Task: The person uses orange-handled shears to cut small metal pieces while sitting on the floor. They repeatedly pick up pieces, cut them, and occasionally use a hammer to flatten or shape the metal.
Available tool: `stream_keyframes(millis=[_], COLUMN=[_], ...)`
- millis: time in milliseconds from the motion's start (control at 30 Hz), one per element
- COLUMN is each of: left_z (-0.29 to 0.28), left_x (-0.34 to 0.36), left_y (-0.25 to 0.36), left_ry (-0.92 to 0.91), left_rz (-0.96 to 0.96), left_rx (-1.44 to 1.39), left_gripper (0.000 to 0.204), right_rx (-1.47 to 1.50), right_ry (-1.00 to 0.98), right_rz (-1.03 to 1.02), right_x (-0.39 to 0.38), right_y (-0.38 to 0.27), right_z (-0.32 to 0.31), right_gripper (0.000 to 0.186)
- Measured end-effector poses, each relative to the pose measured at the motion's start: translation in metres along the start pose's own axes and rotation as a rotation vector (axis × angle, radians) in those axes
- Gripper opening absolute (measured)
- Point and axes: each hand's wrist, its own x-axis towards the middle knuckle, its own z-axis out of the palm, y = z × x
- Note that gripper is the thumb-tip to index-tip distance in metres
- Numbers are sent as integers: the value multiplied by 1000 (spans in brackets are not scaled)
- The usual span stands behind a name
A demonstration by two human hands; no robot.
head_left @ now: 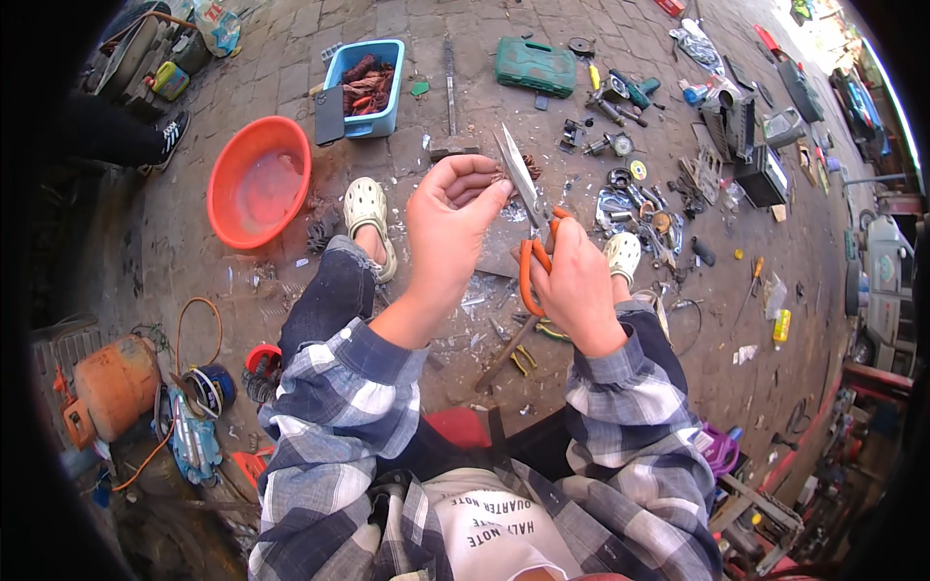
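My left hand (448, 218) is raised in front of me, its thumb and fingertips pinched on small reddish-brown strands (499, 178) that look like wire. In my right hand (578, 281) is a pair of scissors (521, 172) with orange handles, my fingers around the loops. The blades point up and away, partly apart, right beside my left fingertips. A dark reddish-brown bundle (531, 168) shows just behind the blades; whether it hangs from my left hand or lies on the ground, I cannot tell. Below my hands lies a hammer (506, 356) beside yellow-handled pliers (524, 361).
A red basin (215, 184) stands at the left, near a blue bin (385, 124) of reddish-brown scrap. Beyond my hands lie a sledgehammer (449, 97) and a green case (536, 64). Metal parts (639, 218) litter the right. An orange gas cylinder (116, 385) lies at lower left. Another person's shoe (174, 136) is at far left.
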Motion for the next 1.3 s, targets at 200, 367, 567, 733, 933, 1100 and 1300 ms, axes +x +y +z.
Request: stream_keyframes(millis=[200,367,567,733,933,1100,1300], left_z=[-2,-3,-2,-2,-2,-1,3], left_x=[3,2,1,0,0,-1,-1], left_y=[3,2,0,-2,-3,0,-1], left_ry=[-29,-46,-16,4,-14,-93,-77], left_rz=[-122,-145,-130,-106,-65,-65,-83], left_rx=[-170,-188,-167,-151,-119,-120,-114], left_gripper=[21,21,22,22,22,22,23], right_rx=[305,97,40,44,222,534,331], right_ry=[-4,100,101,75,-10,-164,-2], right_rz=[146,-13,-68,-30,17,238,-29], right_x=[3,3,0,0,-1,5,-2], right_y=[0,1,-9,-10,-10,0,-3], right_z=[-9,-14,-8,-7,-9,-19,-10], right_gripper=[34,42,44,45,40,25,45])
